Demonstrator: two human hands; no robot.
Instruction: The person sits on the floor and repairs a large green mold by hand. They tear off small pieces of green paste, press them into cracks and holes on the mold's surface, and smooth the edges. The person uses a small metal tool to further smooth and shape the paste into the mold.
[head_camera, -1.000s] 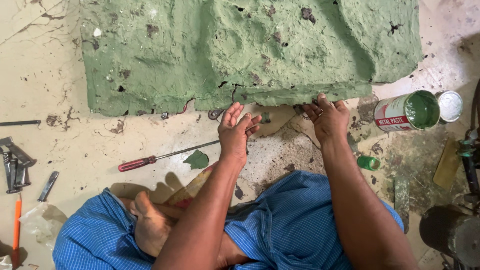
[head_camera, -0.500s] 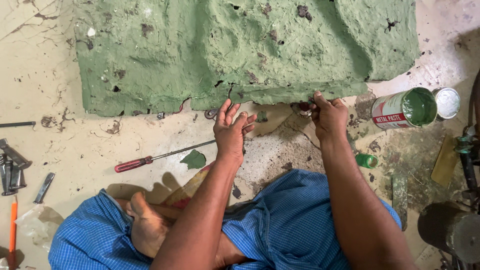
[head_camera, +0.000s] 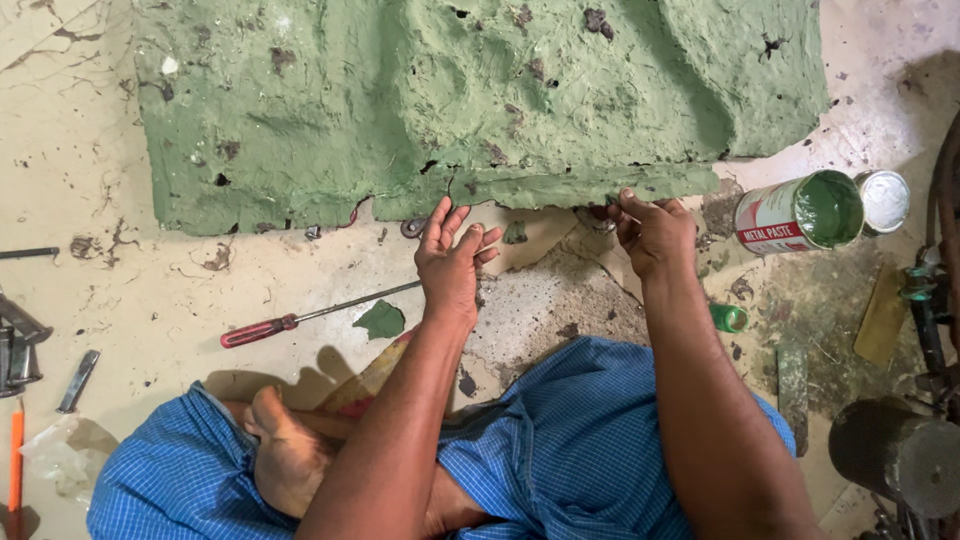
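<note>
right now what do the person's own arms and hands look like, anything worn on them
Both arms are bare to the frame's edge: no sleeves, gloves, watch or rings visible. The left hand and right hand carry no visible markings. The only clothing in view is a blue checked cloth over the lap.

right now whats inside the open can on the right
Green paste coats the inside of the can, which lies on its side, mouth facing the camera. How much paste is left deeper in cannot be seen.

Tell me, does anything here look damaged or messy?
Yes. The green slab has a cracked, ragged near edge where the right hand grips it. A tin of green paste lies on its side, and green blobs dot the floor.
</note>
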